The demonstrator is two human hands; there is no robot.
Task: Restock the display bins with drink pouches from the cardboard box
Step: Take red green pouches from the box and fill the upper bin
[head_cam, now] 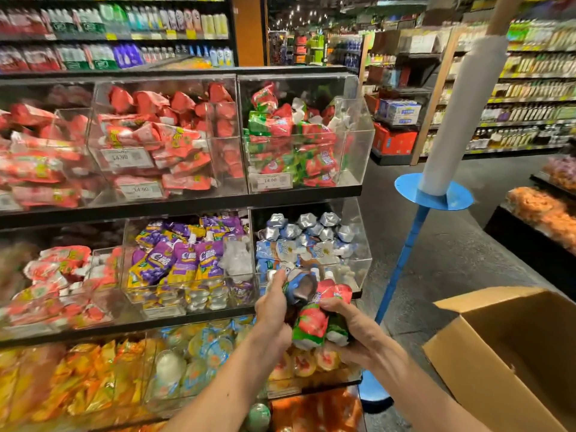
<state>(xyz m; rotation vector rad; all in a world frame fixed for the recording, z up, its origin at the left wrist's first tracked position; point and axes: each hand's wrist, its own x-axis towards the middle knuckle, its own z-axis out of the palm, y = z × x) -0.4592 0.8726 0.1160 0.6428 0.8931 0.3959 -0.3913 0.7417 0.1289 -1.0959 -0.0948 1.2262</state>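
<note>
Shelf rack (187, 208): fills the left and centre of the frame, with clear bins on several tiers, all stocked.

Cardboard box (486, 378): lower right, open, standing just beside the rack's end.

Green-and-red bin (358, 151), upper right of the rack, and blue bin (361, 263) directly below it: both heaped close to their open fronts.

Pouches: a green-and-red bundle (311, 327) and one blue pouch (300, 288) are held together, in front of the blue bin's lower edge.

Left hand (274, 310): fingers curled tight round the blue pouch. Right hand (352, 327): cupped under the bundle, with fingers wrapped round it.

Risks, as judged:
- Two sorts are in hand at once, so either could land in the wrong bin.
- The bundle is loose, so a pouch may slip to the floor when the right hand lifts to the upper tier.
- Both bins are already full, so added stock may slide out over the front.

Not verifiable:
- The box's contents, since its inside is out of sight and the frame edge cuts it off.
- The number of pouches in the bundle.
- The left-side bins, which are blurred.
- The fingertips behind the pouches.
</note>
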